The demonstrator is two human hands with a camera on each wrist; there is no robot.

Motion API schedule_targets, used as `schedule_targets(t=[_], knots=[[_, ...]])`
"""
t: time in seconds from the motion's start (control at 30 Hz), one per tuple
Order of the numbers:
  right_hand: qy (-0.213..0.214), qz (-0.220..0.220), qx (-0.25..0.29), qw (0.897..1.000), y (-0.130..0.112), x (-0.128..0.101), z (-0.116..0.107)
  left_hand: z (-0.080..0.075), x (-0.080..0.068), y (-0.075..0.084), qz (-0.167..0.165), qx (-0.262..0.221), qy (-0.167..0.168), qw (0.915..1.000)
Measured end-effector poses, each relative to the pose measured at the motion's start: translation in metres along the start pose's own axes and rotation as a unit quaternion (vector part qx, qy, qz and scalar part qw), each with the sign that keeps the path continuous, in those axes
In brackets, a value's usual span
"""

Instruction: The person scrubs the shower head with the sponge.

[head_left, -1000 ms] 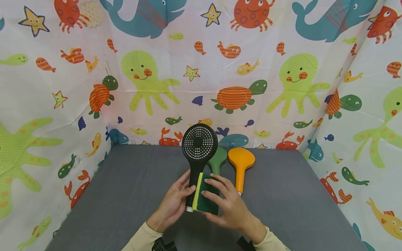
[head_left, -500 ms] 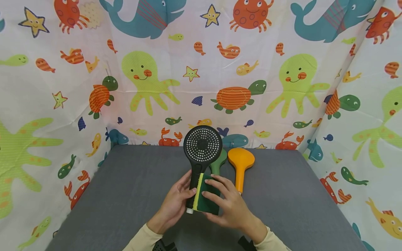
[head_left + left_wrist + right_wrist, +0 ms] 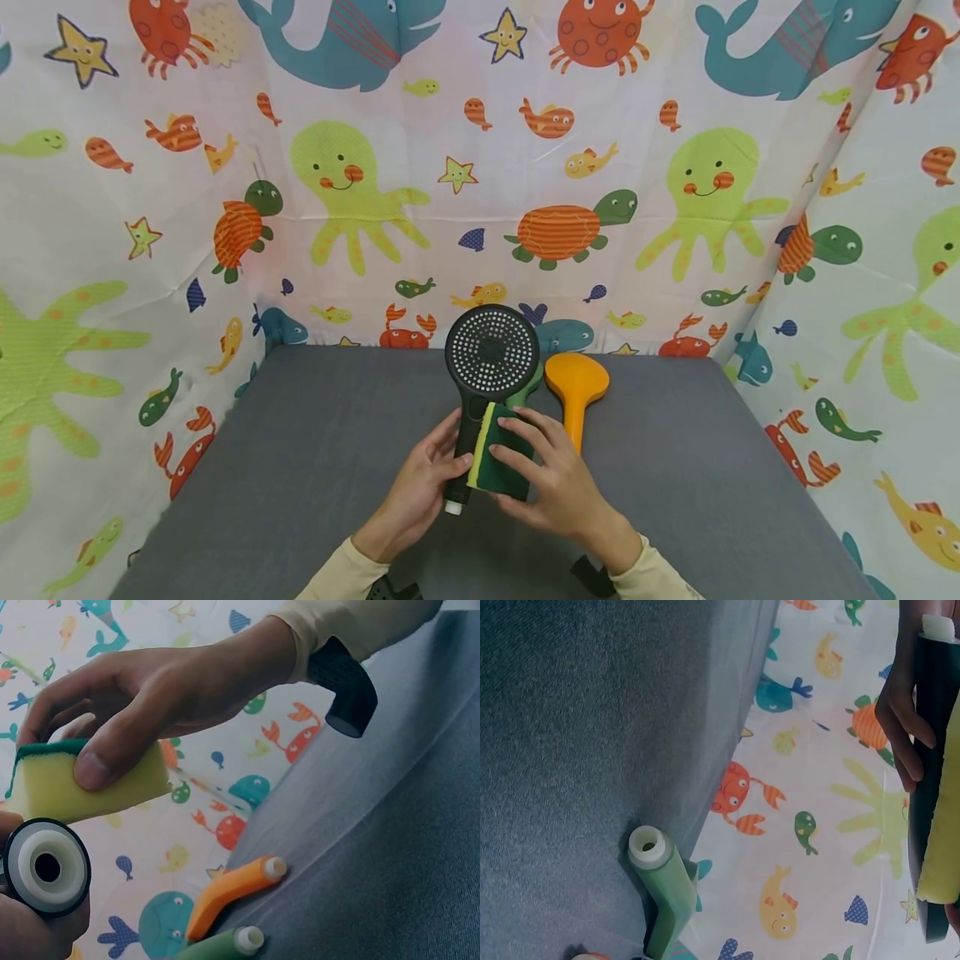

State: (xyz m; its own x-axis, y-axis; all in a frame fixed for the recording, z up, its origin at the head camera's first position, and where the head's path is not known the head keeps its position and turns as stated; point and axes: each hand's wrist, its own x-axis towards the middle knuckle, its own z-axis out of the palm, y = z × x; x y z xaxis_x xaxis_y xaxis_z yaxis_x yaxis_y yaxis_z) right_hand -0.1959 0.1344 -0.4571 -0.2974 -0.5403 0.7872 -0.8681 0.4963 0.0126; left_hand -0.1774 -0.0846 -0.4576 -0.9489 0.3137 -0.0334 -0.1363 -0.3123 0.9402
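My left hand (image 3: 417, 492) grips the handle of a black shower head (image 3: 491, 354), held upright with its dotted spray face toward me. The white threaded end of its handle shows its round opening in the left wrist view. A yellow sponge with a dark green scouring side (image 3: 504, 454) is pinched in my right hand (image 3: 558, 487). Its yellow face lies along the right side of the handle, and the green side faces my right fingers. In the left wrist view the right thumb presses the sponge's yellow part (image 3: 120, 784).
Behind the hands, a green shower head (image 3: 667, 892), partly hidden in the head view, and an orange shower head (image 3: 576, 383) lie on the grey cloth-covered table (image 3: 300, 450). A curtain printed with sea animals (image 3: 480, 233) surrounds the table's back and sides.
The black shower head has shifted slightly right and down, tilting a little to the right. The sponge has moved a little up along the handle with my right hand.
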Motion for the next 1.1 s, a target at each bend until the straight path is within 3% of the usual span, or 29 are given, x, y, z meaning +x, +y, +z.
schedule_targets(t=[0.67, 1.1], knots=[[-0.005, 0.025, -0.036, 0.999, 0.012, 0.001, -0.007, -0.005, -0.004, -0.003, -0.003, 0.049, 0.008, 0.9988], [0.016, 0.061, -0.055, 0.996, 0.030, 0.001, -0.018, -0.009, -0.012, -0.004, -0.008, 0.099, 0.007, 0.9951]])
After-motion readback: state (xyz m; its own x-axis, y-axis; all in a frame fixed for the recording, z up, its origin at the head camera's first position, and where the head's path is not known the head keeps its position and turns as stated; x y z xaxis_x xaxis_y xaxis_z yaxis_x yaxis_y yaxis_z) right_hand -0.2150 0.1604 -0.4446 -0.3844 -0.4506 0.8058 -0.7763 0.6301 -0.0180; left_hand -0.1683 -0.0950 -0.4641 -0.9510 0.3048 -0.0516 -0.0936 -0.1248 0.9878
